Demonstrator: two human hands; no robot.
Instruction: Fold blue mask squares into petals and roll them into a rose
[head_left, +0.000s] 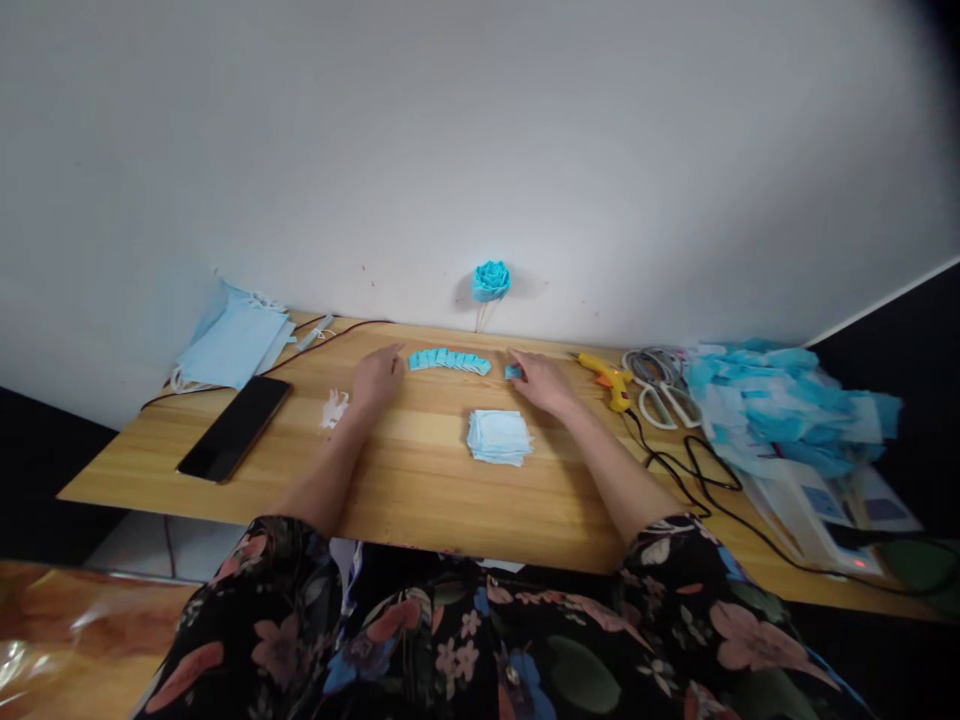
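Observation:
A curved row of several small folded blue pieces [450,361] lies on the wooden table [420,490] near the wall. My left hand [376,377] rests at the row's left end, fingers loosely curled with the forefinger stretched toward it. My right hand [541,382] lies at the right of the row, its fingertips pinching one small blue folded piece [513,372]. A stack of light blue squares [499,436] sits between my forearms. A blue fabric rose [491,281] on a stick leans against the wall behind the row.
A black phone [235,427] and a pile of blue masks [234,343] lie at the left, white scraps [334,408] near my left wrist. At the right are a yellow glue gun [609,378], scissors [660,392], black cords and a heap of blue cuttings [780,405].

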